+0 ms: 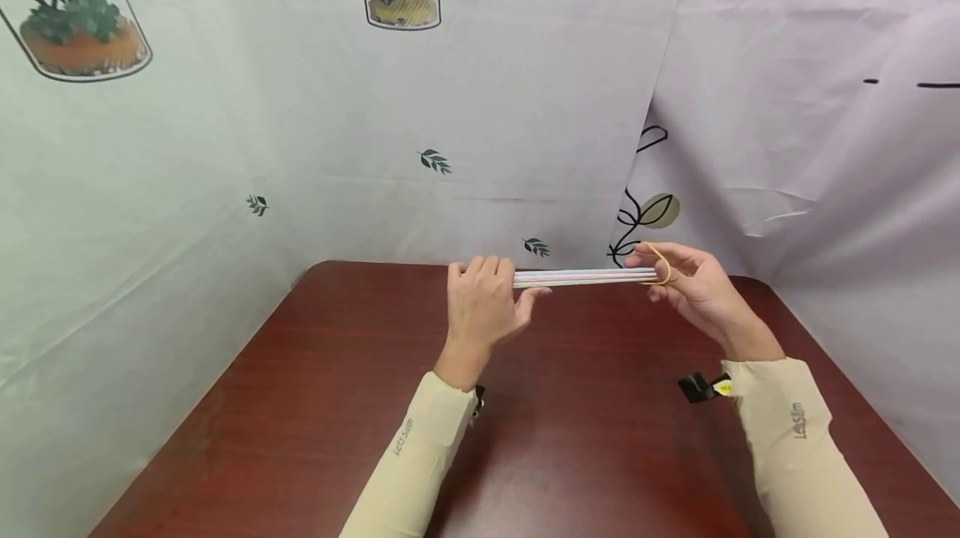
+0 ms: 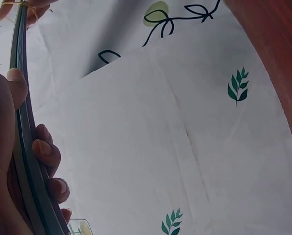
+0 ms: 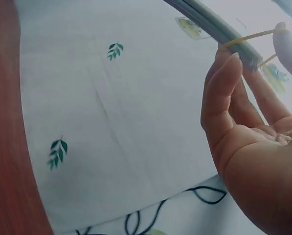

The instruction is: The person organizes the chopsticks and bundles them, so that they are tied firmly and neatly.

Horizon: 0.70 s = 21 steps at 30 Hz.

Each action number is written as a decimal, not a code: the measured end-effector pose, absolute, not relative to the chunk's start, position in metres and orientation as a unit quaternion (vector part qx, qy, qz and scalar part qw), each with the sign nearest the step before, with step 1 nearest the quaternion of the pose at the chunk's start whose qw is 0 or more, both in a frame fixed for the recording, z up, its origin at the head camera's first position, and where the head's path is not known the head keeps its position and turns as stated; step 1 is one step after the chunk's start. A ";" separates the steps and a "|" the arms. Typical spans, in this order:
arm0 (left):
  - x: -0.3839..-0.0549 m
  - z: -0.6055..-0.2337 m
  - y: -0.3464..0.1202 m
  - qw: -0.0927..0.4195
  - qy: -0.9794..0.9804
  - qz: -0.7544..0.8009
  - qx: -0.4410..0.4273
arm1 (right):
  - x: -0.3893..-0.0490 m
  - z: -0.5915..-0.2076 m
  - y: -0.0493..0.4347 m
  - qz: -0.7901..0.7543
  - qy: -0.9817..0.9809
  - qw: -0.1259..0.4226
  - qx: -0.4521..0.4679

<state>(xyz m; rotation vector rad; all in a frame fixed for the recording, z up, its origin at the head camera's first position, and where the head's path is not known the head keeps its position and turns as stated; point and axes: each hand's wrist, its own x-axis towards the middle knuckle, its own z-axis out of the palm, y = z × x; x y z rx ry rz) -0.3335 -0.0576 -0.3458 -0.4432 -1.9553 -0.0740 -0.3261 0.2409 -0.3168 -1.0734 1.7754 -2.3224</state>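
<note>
A bundle of long, thin, straw-like sticks [image 1: 585, 277] in pale colours is held level above the far part of the table. My left hand [image 1: 482, 298] grips its left portion, thumb along the near side; the left wrist view shows fingers curled around the bundle [image 2: 23, 132]. At the right end, my right hand [image 1: 701, 292] holds a yellow rubber band [image 1: 661, 254]. In the right wrist view the band [image 3: 253, 36] is stretched away from the bundle's end by the thumb [image 3: 286, 46], while other fingers touch the bundle near its tip.
Below the hands lies a dark red-brown wooden table [image 1: 360, 404]. White cloth [image 1: 525, 104] printed with plants and leaves hangs behind it and along both sides. A small black device [image 1: 697, 388] is strapped at the right wrist.
</note>
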 end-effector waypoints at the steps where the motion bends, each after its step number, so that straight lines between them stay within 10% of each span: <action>1: -0.334 -0.346 -0.058 0.536 -0.823 -0.031 -0.187 | -0.325 -0.315 0.239 -0.738 0.581 0.007 -0.343; 13: -0.333 -0.346 -0.056 0.525 -0.832 -0.028 -0.177 | -0.312 -0.310 0.228 -0.569 0.748 -0.111 -0.324; 21: -0.331 -0.344 -0.056 0.534 -0.824 -0.039 -0.184 | -0.286 -0.299 0.199 -0.447 0.757 -0.295 -0.374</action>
